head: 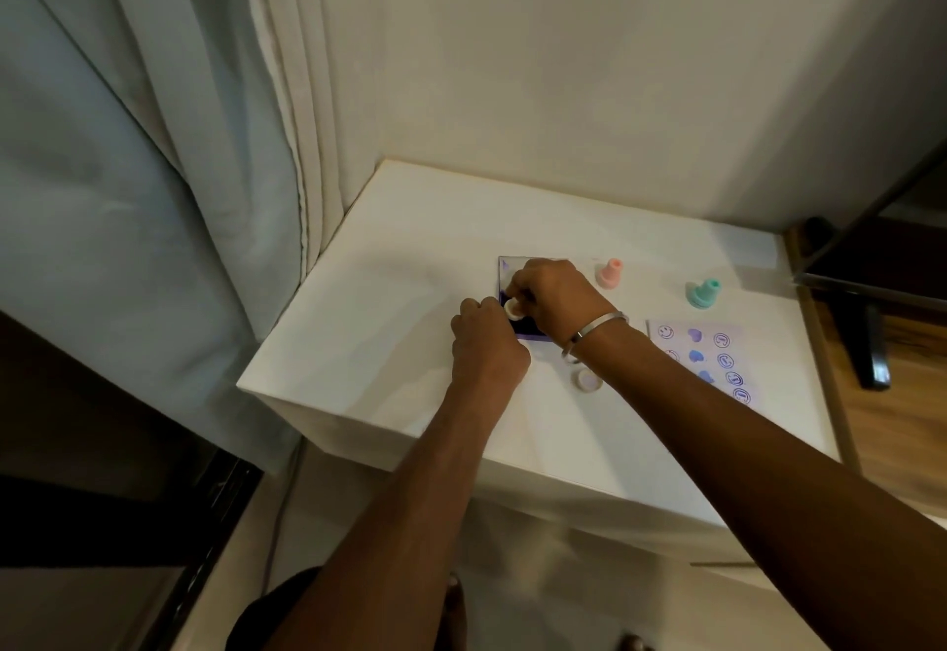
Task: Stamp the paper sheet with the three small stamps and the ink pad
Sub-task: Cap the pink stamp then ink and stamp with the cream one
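On the white tabletop (389, 291), both hands meet over the purple ink pad (528, 330). Right hand (556, 299) grip pinches a small round cream stamp (513, 310); left hand (484, 338) is curled, can't tell on what. Paper sheet (699, 361) shows purple smileys and hearts, no readable writing.

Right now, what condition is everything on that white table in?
Ink pad: open, dark ink exposed.
Cream stamp: on the pad, gripped by right hand; left hand alongside.
Pink stamp: upright, untouched.
Teal stamp: upright, untouched.
Paper sheet: flat, three columns printed.
Small cap: lying loose.
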